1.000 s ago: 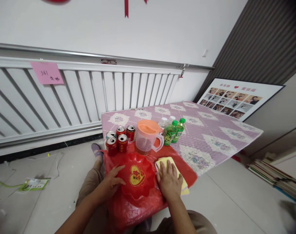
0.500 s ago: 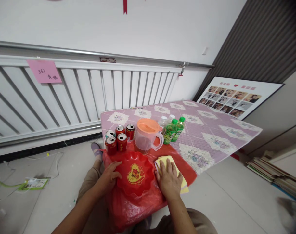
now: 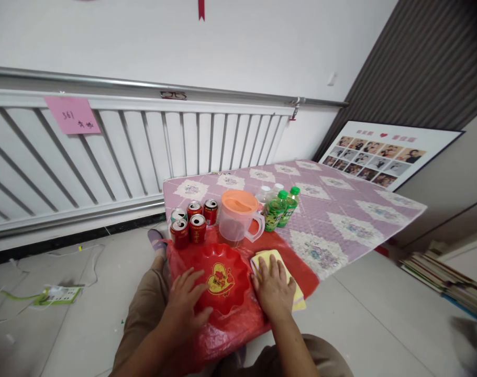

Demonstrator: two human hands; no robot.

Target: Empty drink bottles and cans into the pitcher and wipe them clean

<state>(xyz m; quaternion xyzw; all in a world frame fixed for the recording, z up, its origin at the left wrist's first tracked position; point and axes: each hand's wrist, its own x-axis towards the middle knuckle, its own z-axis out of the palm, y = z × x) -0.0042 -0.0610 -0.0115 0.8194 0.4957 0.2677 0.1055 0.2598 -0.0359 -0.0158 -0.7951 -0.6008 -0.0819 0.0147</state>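
Note:
A red scalloped tray [image 3: 240, 277] with a yellow heart in its middle rests on a red plastic sheet [image 3: 234, 330] at the near end of the table. My left hand [image 3: 185, 303] is at the tray's near left edge, fingers spread; I cannot tell if it touches the rim. To the tray's right, my right hand [image 3: 275, 293] lies flat on a folded yellow cloth [image 3: 299, 298], fingers outstretched. Behind the tray stands a clear plastic pitcher [image 3: 232, 222] with an orange lid, its handle to the right.
Several opened drink cans [image 3: 198, 230] cluster left of the pitcher. Green-capped bottles [image 3: 274, 212] and white-capped clear bottles [image 3: 265, 193] stand to its right. A floral cloth [image 3: 320, 251] covers the table. Behind is a white radiator [image 3: 218, 141]; a power strip [image 3: 59, 295] lies on the floor.
My left hand has moved down and a little right, from the tray's left rim to its near left edge, with fingers more spread. My right hand stays on the cloth.

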